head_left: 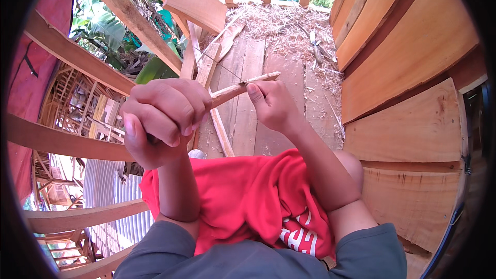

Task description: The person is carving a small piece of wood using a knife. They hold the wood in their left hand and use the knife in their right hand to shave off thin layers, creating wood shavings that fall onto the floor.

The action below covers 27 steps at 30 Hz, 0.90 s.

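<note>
My left hand [165,119] is a closed fist, raised close to the camera. A whittled wooden stick [230,94] comes out from its finger side and slants up to the right, tapering to a pale, roughly cut end. My right hand [274,106] is closed on the stick near that end, its thumb pressed where a thin dark wire-like strand [223,65] meets the wood. This strand runs up and left from the stick; I cannot make out what it is fixed to. Something dark shows in the gap under my left fingers, too hidden to name.
Wood shavings [289,28] cover the far end of the plank floor [279,132]. A wooden block [196,4] and loose battens [222,133] lie ahead to the left. Slatted railing [72,144] runs along my left, a board wall [408,129] along my right. Red cloth [232,186] covers my lap.
</note>
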Motion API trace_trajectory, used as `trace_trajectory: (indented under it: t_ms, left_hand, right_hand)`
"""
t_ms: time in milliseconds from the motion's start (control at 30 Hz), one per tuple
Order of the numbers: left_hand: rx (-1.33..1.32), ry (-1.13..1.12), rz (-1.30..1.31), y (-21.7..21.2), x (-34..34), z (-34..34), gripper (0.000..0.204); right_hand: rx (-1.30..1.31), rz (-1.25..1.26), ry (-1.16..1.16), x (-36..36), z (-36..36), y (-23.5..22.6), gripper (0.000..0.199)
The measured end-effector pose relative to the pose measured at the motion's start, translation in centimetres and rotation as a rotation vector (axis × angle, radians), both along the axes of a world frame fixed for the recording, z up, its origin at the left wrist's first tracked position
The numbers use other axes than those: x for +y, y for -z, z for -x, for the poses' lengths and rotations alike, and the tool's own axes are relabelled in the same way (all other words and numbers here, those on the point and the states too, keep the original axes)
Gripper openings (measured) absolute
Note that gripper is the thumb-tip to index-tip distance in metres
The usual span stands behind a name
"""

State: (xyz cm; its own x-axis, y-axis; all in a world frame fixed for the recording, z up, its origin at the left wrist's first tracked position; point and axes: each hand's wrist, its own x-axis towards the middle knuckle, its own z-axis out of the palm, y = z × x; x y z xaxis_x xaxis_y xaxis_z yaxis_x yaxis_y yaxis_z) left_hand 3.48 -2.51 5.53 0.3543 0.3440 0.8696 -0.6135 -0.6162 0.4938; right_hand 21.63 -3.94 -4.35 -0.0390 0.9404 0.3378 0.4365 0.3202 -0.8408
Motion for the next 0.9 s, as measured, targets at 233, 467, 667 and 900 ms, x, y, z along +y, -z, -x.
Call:
trace_trajectory:
  t_ms: [233,467,667,900]
  left_hand:
    - [-0.061,0.019,0.037,0.2,0.1,0.3,0.050]
    - [-0.050,0.026,0.045,0.3,0.0,0.5,0.050]
    - [-0.054,0.016,0.038,0.2,0.1,-0.3,0.050]
    - [-0.034,0.008,0.038,0.2,0.1,0.4,0.050]
  right_hand:
    - [-0.081,0.015,0.083,-0.2,0.5,0.9,0.039]
    - [-0.188,0.032,0.185,-1.2,1.4,0.0,0.033]
    - [-0.133,0.070,0.074,-0.9,-0.1,-0.3,0.041]
    - [-0.173,0.069,0.116,-0.7,0.5,0.0,0.043]
